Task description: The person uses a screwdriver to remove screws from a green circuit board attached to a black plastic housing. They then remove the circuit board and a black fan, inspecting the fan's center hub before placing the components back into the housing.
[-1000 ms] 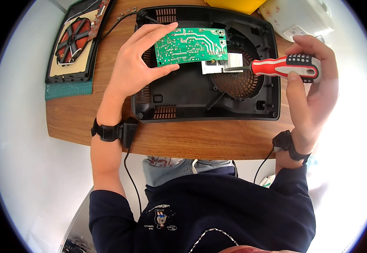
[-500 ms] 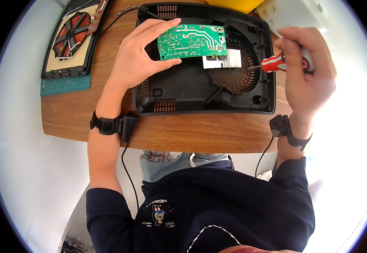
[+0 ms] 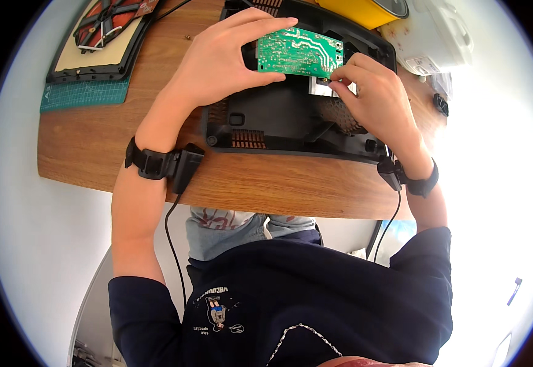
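Note:
My left hand [image 3: 220,55] grips a green circuit board [image 3: 300,52] by its left end, thumb below and fingers above, solder side up. A silver finned heat sink [image 3: 320,87] sticks out at the board's lower right edge. There, the thumb and forefinger of my right hand [image 3: 379,95] are pinched together beside a tiny brass-coloured spot that looks like a screw; what they hold is too small to make out. Beneath both hands lies a black plastic housing [image 3: 278,116] with slotted vents and a round grille [image 3: 338,115], partly covered by my right hand.
At the far left, a black-framed panel with a coil [image 3: 101,27] rests on a green cutting mat [image 3: 86,93]. A yellow container [image 3: 358,13] and a white plastic jug [image 3: 428,40] stand at the back right. A small black object [image 3: 440,104] lies near the wooden table's [image 3: 266,189] right edge.
My right hand has come left from the housing's right side to the heat sink. The red and white screwdriver it held is out of sight. My left hand still holds the board.

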`<action>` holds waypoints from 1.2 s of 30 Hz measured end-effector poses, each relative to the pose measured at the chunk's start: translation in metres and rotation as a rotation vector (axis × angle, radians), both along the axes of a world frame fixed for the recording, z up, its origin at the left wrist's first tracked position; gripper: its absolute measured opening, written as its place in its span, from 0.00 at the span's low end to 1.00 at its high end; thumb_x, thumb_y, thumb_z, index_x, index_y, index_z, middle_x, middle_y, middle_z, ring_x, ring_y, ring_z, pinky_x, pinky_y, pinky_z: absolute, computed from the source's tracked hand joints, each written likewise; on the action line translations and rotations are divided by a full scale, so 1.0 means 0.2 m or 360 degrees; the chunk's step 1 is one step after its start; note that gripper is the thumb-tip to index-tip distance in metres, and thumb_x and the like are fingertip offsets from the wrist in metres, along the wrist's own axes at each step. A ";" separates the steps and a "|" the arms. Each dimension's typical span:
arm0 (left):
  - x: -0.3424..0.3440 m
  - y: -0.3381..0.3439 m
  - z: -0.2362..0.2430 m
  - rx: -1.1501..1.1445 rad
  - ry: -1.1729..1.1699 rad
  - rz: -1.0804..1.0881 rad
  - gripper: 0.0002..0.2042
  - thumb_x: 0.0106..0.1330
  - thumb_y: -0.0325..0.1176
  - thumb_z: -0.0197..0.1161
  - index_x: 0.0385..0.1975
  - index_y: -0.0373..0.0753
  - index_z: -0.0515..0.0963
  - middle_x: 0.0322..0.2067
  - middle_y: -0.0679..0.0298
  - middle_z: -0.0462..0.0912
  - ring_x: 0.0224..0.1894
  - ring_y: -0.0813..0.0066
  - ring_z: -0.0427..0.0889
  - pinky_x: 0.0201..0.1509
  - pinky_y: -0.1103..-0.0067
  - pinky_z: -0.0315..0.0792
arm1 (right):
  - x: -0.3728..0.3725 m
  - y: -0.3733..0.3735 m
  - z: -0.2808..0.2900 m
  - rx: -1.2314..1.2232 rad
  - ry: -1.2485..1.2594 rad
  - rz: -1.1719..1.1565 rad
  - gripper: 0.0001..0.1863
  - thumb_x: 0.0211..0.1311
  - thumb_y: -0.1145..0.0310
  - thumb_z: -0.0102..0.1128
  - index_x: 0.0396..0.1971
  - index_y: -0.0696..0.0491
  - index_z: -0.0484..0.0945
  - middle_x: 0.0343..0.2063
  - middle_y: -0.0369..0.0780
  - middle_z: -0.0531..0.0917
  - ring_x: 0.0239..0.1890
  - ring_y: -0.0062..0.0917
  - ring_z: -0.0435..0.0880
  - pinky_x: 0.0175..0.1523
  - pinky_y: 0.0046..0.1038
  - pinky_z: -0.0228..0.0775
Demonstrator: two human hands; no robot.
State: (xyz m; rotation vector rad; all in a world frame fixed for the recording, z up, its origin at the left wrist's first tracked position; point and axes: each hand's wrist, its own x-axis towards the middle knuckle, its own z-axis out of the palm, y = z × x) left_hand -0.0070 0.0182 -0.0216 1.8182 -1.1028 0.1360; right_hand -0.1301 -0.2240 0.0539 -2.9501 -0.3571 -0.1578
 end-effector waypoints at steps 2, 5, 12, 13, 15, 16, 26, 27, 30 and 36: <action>0.00 -0.01 0.01 0.0013 0.0028 -0.0008 0.35 0.47 0.28 0.80 0.62 0.49 0.81 0.52 0.65 0.81 0.54 0.64 0.81 0.60 0.73 0.75 | 0.00 0.01 -0.01 -0.0017 -0.0026 -0.0010 0.04 0.60 0.69 0.69 0.30 0.53 0.85 0.30 0.39 0.79 0.34 0.37 0.83 0.38 0.38 0.76; 0.01 0.02 0.10 0.0028 -0.0016 -0.0089 0.35 0.51 0.34 0.81 0.63 0.41 0.78 0.54 0.56 0.81 0.53 0.57 0.83 0.56 0.69 0.79 | 0.01 0.01 -0.02 -0.0038 -0.0018 0.0018 0.04 0.60 0.69 0.70 0.30 0.53 0.85 0.29 0.39 0.79 0.33 0.37 0.83 0.38 0.38 0.75; 0.01 0.02 0.09 -0.0007 -0.0050 -0.0084 0.34 0.52 0.34 0.80 0.63 0.42 0.78 0.53 0.56 0.81 0.52 0.56 0.83 0.55 0.69 0.80 | 0.02 0.03 -0.03 -0.0089 -0.0008 -0.0009 0.04 0.59 0.68 0.70 0.30 0.52 0.85 0.29 0.39 0.80 0.33 0.37 0.83 0.37 0.38 0.76; 0.01 0.02 0.09 -0.0004 -0.0046 -0.0087 0.34 0.52 0.34 0.80 0.63 0.42 0.78 0.53 0.56 0.81 0.52 0.56 0.83 0.55 0.68 0.80 | 0.01 0.04 -0.03 -0.0102 -0.0024 -0.0006 0.04 0.59 0.68 0.70 0.29 0.52 0.86 0.29 0.39 0.80 0.33 0.37 0.83 0.37 0.38 0.76; 0.02 0.02 0.08 0.0002 -0.0053 -0.0095 0.34 0.52 0.34 0.80 0.63 0.42 0.78 0.53 0.56 0.81 0.53 0.55 0.83 0.55 0.68 0.79 | 0.01 0.04 -0.03 -0.0125 -0.0045 0.0000 0.04 0.59 0.68 0.70 0.29 0.52 0.86 0.29 0.38 0.80 0.33 0.37 0.83 0.37 0.38 0.77; 0.02 0.02 0.08 0.0006 -0.0064 -0.0096 0.34 0.52 0.34 0.80 0.63 0.42 0.77 0.53 0.56 0.81 0.53 0.55 0.83 0.55 0.68 0.79 | 0.01 0.04 -0.04 -0.0134 -0.0052 0.0006 0.04 0.59 0.68 0.70 0.29 0.52 0.86 0.29 0.38 0.80 0.33 0.36 0.83 0.37 0.37 0.77; 0.02 0.02 0.10 0.0054 0.0019 -0.0113 0.35 0.52 0.34 0.79 0.64 0.42 0.77 0.54 0.56 0.80 0.53 0.55 0.83 0.56 0.68 0.79 | -0.01 0.07 -0.06 -0.0268 -0.0245 0.0013 0.03 0.58 0.69 0.69 0.27 0.50 0.85 0.29 0.35 0.80 0.32 0.32 0.83 0.35 0.35 0.77; 0.01 0.02 0.11 0.0066 0.0021 -0.0106 0.35 0.52 0.34 0.79 0.64 0.42 0.77 0.54 0.56 0.80 0.53 0.55 0.83 0.56 0.68 0.79 | -0.01 0.08 -0.06 -0.0279 -0.0256 0.0004 0.03 0.58 0.69 0.69 0.26 0.50 0.85 0.29 0.35 0.80 0.32 0.32 0.83 0.34 0.35 0.77; 0.00 0.03 0.13 0.0083 0.0022 -0.0087 0.35 0.52 0.34 0.79 0.64 0.42 0.77 0.54 0.56 0.80 0.53 0.55 0.82 0.56 0.68 0.79 | -0.01 0.09 -0.07 -0.0297 -0.0275 -0.0034 0.03 0.58 0.70 0.68 0.26 0.51 0.84 0.28 0.35 0.80 0.31 0.32 0.84 0.34 0.34 0.77; 0.00 0.04 0.12 0.0092 0.0039 -0.0073 0.35 0.52 0.34 0.79 0.64 0.43 0.76 0.54 0.57 0.80 0.54 0.55 0.82 0.56 0.68 0.79 | -0.01 0.10 -0.09 -0.0293 -0.0292 -0.0126 0.03 0.57 0.69 0.68 0.25 0.50 0.84 0.28 0.35 0.80 0.32 0.32 0.84 0.32 0.34 0.76</action>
